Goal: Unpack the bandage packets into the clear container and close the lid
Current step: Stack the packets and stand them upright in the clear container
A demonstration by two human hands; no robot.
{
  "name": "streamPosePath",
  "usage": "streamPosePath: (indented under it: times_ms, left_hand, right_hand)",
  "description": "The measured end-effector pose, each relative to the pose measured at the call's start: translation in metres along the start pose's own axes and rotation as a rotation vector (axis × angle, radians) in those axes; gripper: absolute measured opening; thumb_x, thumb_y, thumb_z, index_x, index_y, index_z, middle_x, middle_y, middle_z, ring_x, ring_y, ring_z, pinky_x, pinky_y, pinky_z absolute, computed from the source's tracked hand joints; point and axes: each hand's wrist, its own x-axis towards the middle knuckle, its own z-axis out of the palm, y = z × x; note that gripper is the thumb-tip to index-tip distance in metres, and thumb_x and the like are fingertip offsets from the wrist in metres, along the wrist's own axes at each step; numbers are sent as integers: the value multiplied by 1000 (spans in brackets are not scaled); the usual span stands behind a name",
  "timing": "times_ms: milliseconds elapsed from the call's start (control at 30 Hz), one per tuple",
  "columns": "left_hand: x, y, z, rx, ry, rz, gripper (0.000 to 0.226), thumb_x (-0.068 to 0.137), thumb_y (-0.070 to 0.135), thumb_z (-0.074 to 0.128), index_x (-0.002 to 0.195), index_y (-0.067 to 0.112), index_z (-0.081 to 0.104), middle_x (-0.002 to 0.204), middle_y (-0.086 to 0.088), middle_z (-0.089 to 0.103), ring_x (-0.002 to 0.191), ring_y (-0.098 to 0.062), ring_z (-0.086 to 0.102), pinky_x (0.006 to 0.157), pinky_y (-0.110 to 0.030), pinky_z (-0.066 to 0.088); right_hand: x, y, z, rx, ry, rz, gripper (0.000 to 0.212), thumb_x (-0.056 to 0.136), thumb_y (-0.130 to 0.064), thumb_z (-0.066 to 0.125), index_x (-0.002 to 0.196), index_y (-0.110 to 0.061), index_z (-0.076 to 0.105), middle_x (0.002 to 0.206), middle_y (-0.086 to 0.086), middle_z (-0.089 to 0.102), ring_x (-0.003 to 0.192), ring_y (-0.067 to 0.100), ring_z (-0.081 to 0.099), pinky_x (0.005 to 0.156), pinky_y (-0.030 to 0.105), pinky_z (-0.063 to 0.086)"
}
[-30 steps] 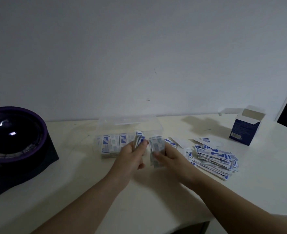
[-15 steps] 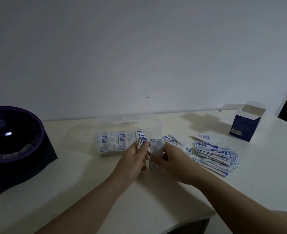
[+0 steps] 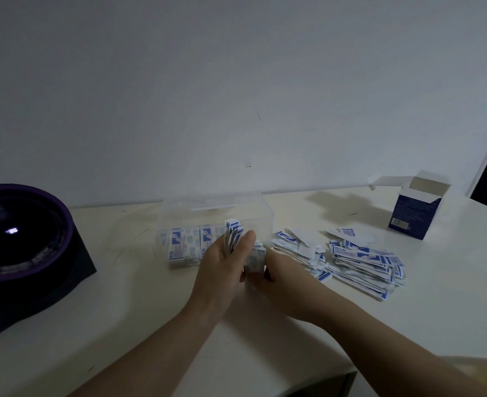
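Your left hand point(image 3: 222, 270) pinches a fanned bundle of bandage packets point(image 3: 232, 233) upright between thumb and fingers. Your right hand point(image 3: 279, 270), touching it, curls round a second small stack point(image 3: 255, 259), and both sit just in front of the clear container point(image 3: 261, 222) near the middle of the tabletop point(image 3: 150, 325). That container lies straight beyond your left hand, its long axis running along the far edge, with a row of packets point(image 3: 185, 245) standing in its left part and bare room at its right end. I judge the left bundle nearer to go in, while a loose pile point(image 3: 362, 262) waits towards the tabletop's right edge.
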Motion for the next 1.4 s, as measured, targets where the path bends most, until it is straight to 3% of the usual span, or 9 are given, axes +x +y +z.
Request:
streamPosePath:
  times_ms: [200, 300, 400, 467, 600, 800, 967, 1233, 1400]
  left_hand:
    - [3, -6, 0, 21, -2, -54, 29, 82, 42, 64, 66, 19, 56, 57, -4, 46, 57, -17, 47, 57, -29, 41]
    - [5, -7, -1, 22, -7, -83, 37, 80, 51, 63, 67, 16, 63, 63, -9, 62, 65, -26, 63, 67, -39, 52]
    - [4, -5, -3, -11, -86, -96, 40, 71, 59, 61, 54, 23, 54, 49, 3, 47, 48, -12, 49, 58, -35, 44]
    - [4, -2, -5, 7, -135, -99, 33, 76, 49, 62, 51, 29, 53, 45, 11, 40, 42, -4, 40, 55, -26, 37]
    - [11, -10, -15, 225, -126, -72, 12, 87, 21, 64, 76, 19, 60, 58, 9, 52, 53, -5, 48, 64, -28, 43]
    - [17, -12, -24, 352, -124, -46, 14, 85, 18, 67, 75, 24, 60, 50, 20, 58, 45, 7, 48, 52, -9, 39]
    - [17, -10, -26, 373, -117, -59, 16, 82, 18, 71, 76, 31, 63, 62, 20, 67, 60, 8, 60, 57, -4, 42]
    - [12, 13, -16, 293, -18, 76, 23, 85, 18, 66, 69, 30, 56, 43, 22, 56, 42, 9, 51, 43, -5, 33]
    - [15, 35, -17, 183, 38, 130, 19, 84, 14, 68, 70, 26, 62, 47, 18, 59, 42, 6, 50, 45, -7, 37]
  right_hand:
    - [0, 2, 4, 55, -72, 58, 11, 87, -13, 47, 95, -10, 55, 96, 6, 55, 87, 20, 53, 80, 37, 48]
    - [-1, 0, 1, 74, -30, 57, 10, 90, -9, 45, 86, -11, 54, 93, 6, 58, 86, 19, 54, 81, 33, 48]
    - [-1, 3, 2, 55, 16, 93, 10, 96, -15, 41, 92, -12, 50, 91, 4, 57, 81, 18, 52, 74, 23, 42]
    - [1, 5, 3, 66, 30, 120, 13, 98, -19, 40, 96, -10, 49, 93, 6, 58, 81, 19, 54, 72, 22, 43]
    - [4, 5, 1, 76, 56, 153, 13, 99, -20, 40, 86, -17, 41, 76, -8, 47, 64, 3, 43, 58, 9, 37]
    - [5, 6, 8, 48, 38, 172, 24, 99, -22, 39, 77, -28, 34, 73, -11, 43, 61, 1, 40, 56, 13, 36]
    - [5, 10, 8, 65, 52, 172, 11, 99, -20, 40, 93, -14, 46, 80, -6, 50, 67, 6, 43, 58, 14, 35]
    - [18, -9, -28, 61, 61, 126, 10, 94, -18, 49, 88, -14, 56, 79, -5, 60, 68, 11, 51, 60, 21, 40]
    - [34, -33, -66, -22, -84, -7, 16, 92, -26, 55, 106, -19, 62, 100, -6, 67, 81, 5, 59, 70, 19, 47]
